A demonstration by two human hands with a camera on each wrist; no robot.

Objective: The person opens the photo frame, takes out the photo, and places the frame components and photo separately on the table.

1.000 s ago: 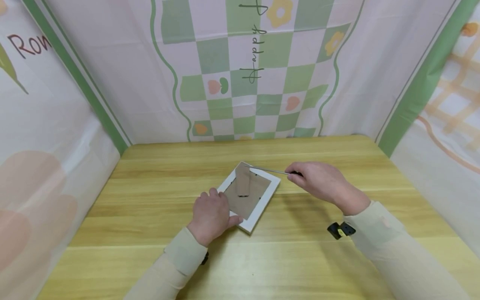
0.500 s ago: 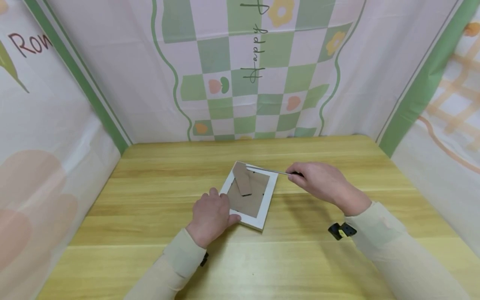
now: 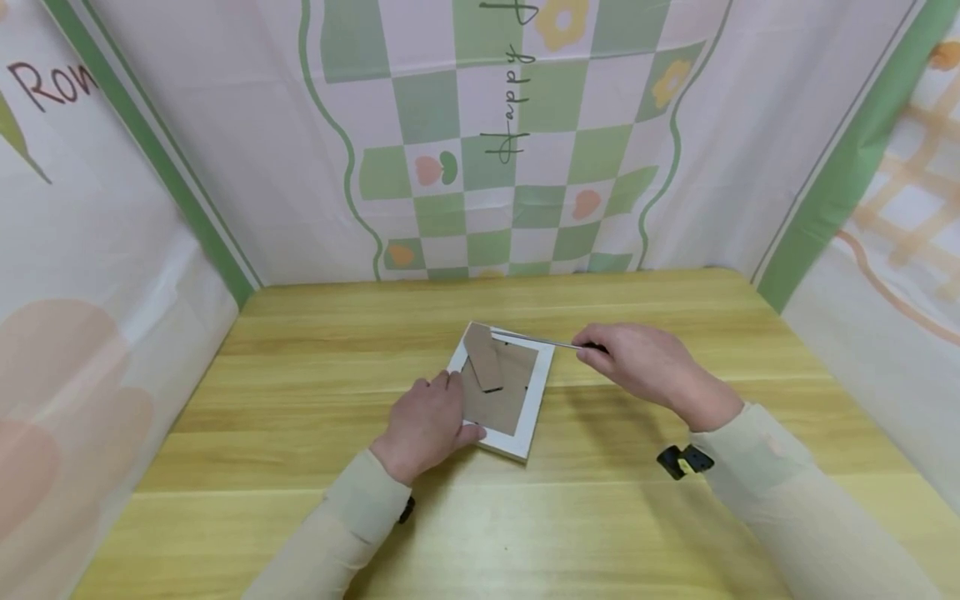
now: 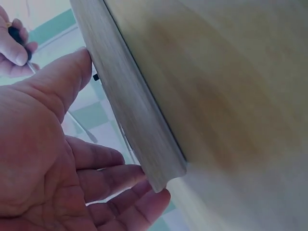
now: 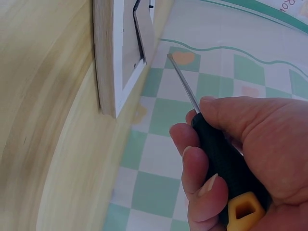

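A white picture frame (image 3: 532, 400) lies back side up on the table, its brown backing (image 3: 495, 412) and slanted brown stand (image 3: 483, 358) showing. My left hand (image 3: 427, 421) rests at the frame's left side, thumb by the near edge. In the left wrist view its fingers (image 4: 110, 180) are spread and touch the frame's wooden side (image 4: 130, 101). My right hand (image 3: 633, 358) grips a screwdriver (image 5: 224, 154) by its black and yellow handle. Its thin shaft points left over the frame's far end. In the right wrist view the tip stands apart from the frame.
The wooden table (image 3: 315, 400) spreads around the frame. Behind it hangs a green-and-white checked curtain (image 3: 543, 167), with printed cloth at the left (image 3: 142, 233) and right (image 3: 892, 350) sides. Black straps (image 3: 684, 461) sit at the wrists.
The frame has turned counterclockwise, its near corner swinging to the right, and its stand has swung askew. My left hand has then slid slightly up along the frame's side. The right hand barely moves.
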